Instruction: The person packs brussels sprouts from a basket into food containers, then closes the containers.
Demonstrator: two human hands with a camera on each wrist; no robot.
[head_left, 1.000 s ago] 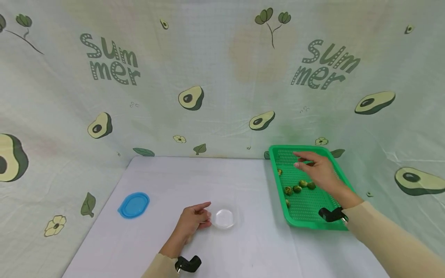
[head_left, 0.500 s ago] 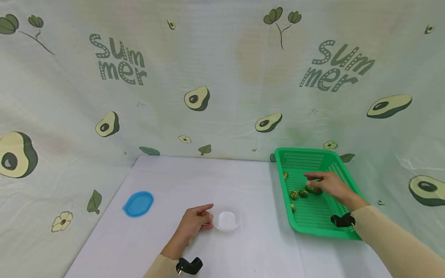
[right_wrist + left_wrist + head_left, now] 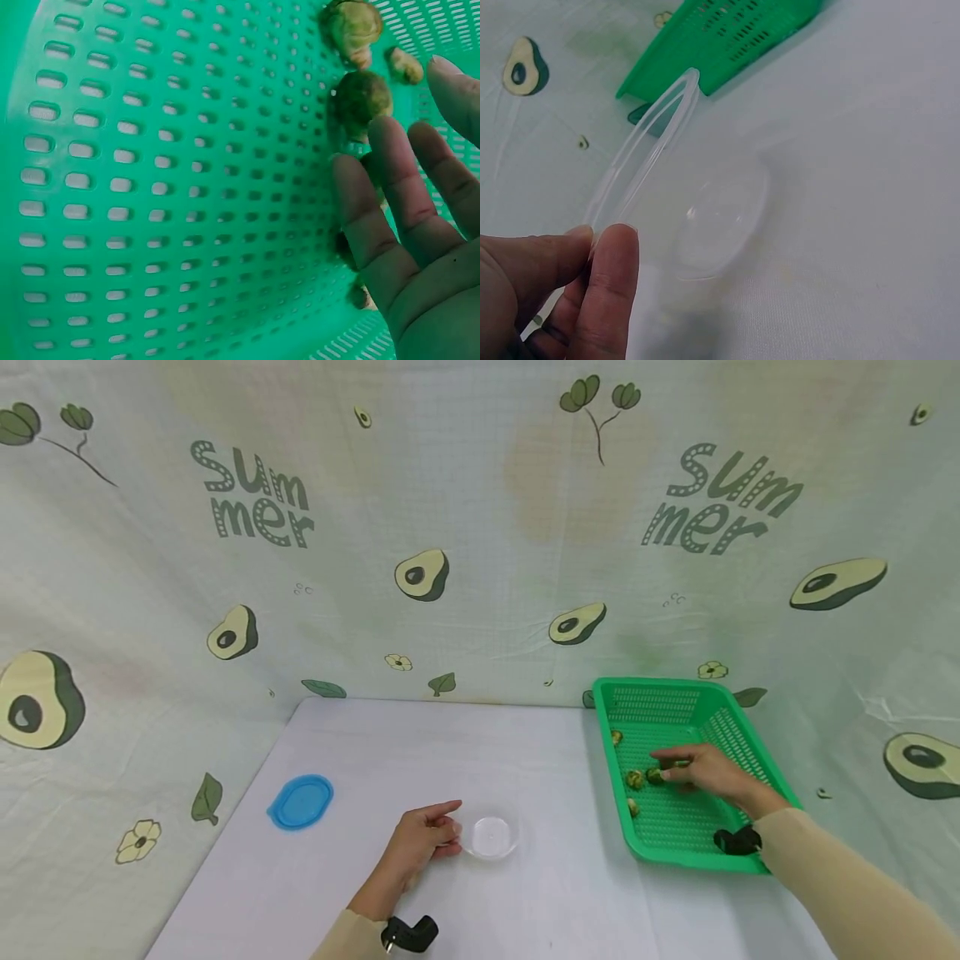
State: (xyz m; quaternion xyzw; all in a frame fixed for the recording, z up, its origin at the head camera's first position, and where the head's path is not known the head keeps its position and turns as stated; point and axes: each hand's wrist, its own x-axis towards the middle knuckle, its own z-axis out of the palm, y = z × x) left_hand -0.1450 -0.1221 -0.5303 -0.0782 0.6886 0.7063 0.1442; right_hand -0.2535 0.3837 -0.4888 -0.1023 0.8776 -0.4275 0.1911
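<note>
My left hand (image 3: 420,839) pinches the rim of a clear round plastic container (image 3: 491,837) between thumb and fingers; the container (image 3: 731,214) stands on the white table with nothing inside. My right hand (image 3: 708,771) reaches down into a green perforated basket (image 3: 693,862) holding several Brussels sprouts. In the right wrist view, the thumb stands apart from the extended fingers. A Brussels sprout (image 3: 362,99) lies right by the fingertips, and another sprout (image 3: 354,28) sits beyond it. The fingers partly hide other sprouts.
A blue lid (image 3: 302,802) with a tab lies on the left of the white table (image 3: 450,743). Behind the table hangs a pale cloth (image 3: 480,635) printed with avocados and lettering. The basket stands at the table's right side.
My right hand has lowered from above the basket's far part down toward the sprouts. My left hand keeps its pinch on the container. The head view has shifted slightly.
</note>
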